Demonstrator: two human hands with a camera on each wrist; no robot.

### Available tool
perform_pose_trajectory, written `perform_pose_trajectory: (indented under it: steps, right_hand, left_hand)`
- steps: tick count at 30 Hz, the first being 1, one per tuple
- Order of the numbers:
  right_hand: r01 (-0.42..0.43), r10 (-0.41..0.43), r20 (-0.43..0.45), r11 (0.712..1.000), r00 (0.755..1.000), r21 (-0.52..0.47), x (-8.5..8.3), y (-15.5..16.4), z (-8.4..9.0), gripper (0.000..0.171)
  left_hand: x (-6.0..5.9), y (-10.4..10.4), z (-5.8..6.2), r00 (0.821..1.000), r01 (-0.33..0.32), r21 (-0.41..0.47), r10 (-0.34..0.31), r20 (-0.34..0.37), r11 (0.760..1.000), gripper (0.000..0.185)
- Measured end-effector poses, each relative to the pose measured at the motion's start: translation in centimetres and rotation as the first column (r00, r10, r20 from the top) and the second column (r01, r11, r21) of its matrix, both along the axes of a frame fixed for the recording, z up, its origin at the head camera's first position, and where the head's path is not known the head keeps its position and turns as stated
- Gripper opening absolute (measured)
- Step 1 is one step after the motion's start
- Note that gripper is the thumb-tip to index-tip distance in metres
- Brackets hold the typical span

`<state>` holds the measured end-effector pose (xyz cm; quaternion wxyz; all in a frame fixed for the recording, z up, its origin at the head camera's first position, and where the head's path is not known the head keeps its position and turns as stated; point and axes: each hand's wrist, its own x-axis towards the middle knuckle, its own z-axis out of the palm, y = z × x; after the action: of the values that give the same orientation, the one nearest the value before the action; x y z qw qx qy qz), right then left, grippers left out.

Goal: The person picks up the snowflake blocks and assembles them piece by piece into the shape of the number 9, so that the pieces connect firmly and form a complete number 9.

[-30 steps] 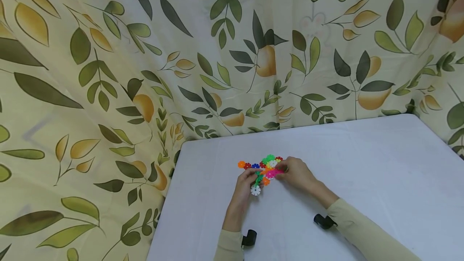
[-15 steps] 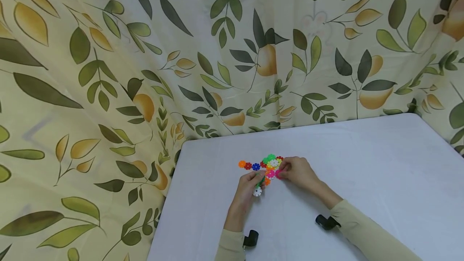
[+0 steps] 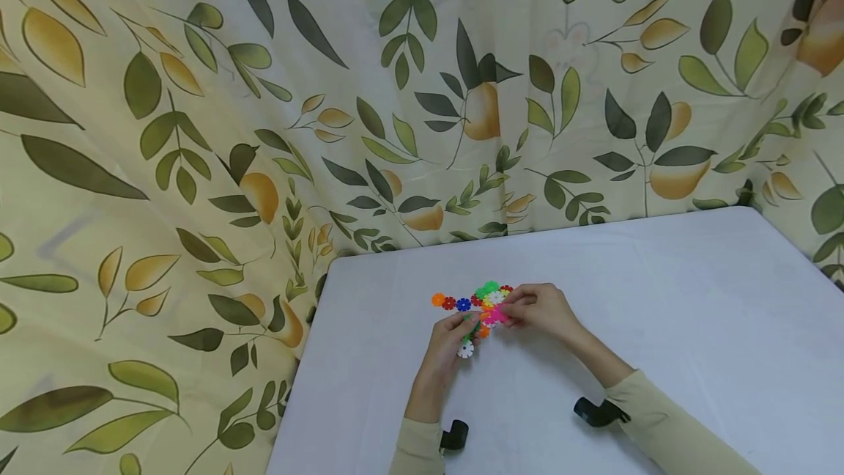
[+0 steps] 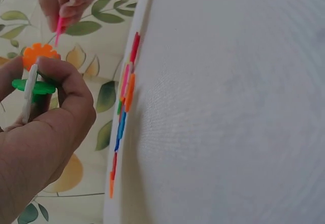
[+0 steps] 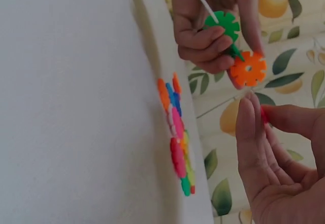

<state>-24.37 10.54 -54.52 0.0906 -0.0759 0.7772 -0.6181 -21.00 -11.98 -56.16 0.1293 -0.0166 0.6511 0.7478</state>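
My left hand (image 3: 443, 347) grips a small joined piece made of interlocking notched discs. Its orange disc (image 5: 249, 69) sticks out past the fingertips, slotted to a green disc (image 5: 224, 25), and a white disc (image 3: 466, 349) hangs at the near end. Between thumb and fingers, my right hand (image 3: 541, 311) pinches a pink disc (image 4: 60, 28), seen edge-on in the left wrist view close to the orange one. In the right wrist view, only a sliver of that pink disc shows behind the fingers of my right hand.
Several more notched discs (image 3: 464, 304) in orange, red, blue, green, yellow and pink lie on the white-covered table (image 3: 659, 299) just beyond the hands. A leaf-and-fruit patterned curtain (image 3: 428, 94) hangs behind the table and to its left. Black cameras (image 3: 455, 435) sit at both wrists.
My right hand shifts slightly and its fingers reposition on the pink disc, turning it. My left hand turns a little, keeping its grip on the joined discs. The discs on the table stay put.
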Motion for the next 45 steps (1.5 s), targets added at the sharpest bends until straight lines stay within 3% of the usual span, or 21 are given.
perform_pose_trajectory:
  steps: [11,22,32,45]
  right_hand:
    - [-0.011,0.016,0.041,0.994,0.999,-0.105,0.6,0.0,0.8,0.025]
    - [0.001,0.005,0.043,0.991,0.999,-0.132,1.0,-0.4,0.9,0.023]
    - [-0.056,0.065,0.042,0.981,0.997,-0.185,1.4,-0.4,0.4,0.022]
    - [-0.069,0.078,0.060,0.987,0.995,-0.145,1.2,0.3,0.5,0.027]
  left_hand:
    - [0.1,-0.1,-0.2,1.000,-0.014,0.006,0.014,0.017,1.000,0.037]
    - [0.1,0.0,-0.5,0.999,-0.008,0.006,0.008,-0.032,1.000,0.031]
    - [0.4,0.3,-0.3,0.998,-0.037,-0.058,0.034,-0.054,0.998,0.025]
    - [0.3,0.4,-0.3,0.993,0.028,-0.079,-0.037,-0.108,0.996,0.032]
